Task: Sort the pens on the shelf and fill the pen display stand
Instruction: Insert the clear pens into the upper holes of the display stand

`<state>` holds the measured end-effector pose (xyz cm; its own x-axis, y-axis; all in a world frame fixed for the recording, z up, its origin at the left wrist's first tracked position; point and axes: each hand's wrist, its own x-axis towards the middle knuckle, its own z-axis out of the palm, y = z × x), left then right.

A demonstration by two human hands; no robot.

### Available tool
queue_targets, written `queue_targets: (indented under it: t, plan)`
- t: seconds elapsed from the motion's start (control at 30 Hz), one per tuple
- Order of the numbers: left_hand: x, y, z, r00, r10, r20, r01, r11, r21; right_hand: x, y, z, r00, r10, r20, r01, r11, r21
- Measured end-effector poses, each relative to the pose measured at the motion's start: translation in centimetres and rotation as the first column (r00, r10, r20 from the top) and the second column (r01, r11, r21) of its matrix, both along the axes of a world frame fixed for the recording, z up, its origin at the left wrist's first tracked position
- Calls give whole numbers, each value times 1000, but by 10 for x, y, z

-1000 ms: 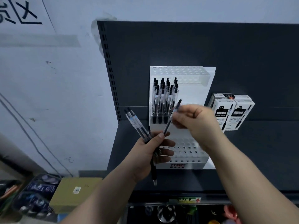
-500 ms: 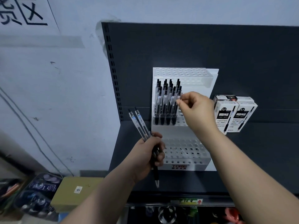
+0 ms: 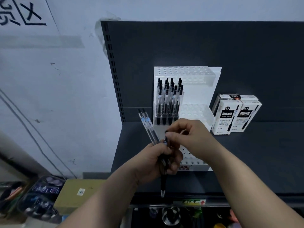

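Our right hand [image 3: 189, 137] back from pen display stand [image 3: 212, 76] on shelf [image 3: 246, 153]; now pinches top of next pen [image 3: 165, 139]. One more pen in, next one starting. Our left hand [image 3: 156, 163] grips bunch [image 3: 148, 129]: we count three. Stand pens [image 3: 169, 99]: about twelve, too packed to be sure. Boxes [image 3: 236, 116]: two in front.

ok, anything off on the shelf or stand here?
Nothing stands out. Pens in the pen display stand sit upright, clickers up, bunched left in its middle tier; the top tier is just unfilled. The pen boxes stand upright beside it. The left hand grips fanned loose pens; the right hand pinches one.
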<state>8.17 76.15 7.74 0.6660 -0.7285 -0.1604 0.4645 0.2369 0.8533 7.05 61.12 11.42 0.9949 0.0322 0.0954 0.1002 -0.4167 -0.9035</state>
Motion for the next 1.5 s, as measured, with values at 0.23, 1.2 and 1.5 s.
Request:
queue_targets:
  t: [0.23,1.2,1.5]
  plan:
    - [3,-1,0,1000,21,20,-21,1000,-2,5,-22,20,978,-208,-25,203,907,368]
    - [3,19,1,997,82,8,-82,993,89,93,-31,23,842,-412,349,475,872,-117]
    - [2,11,2,999,21,-33,-20,999,28,7,-4,8,964,-226,139,225,974,22]
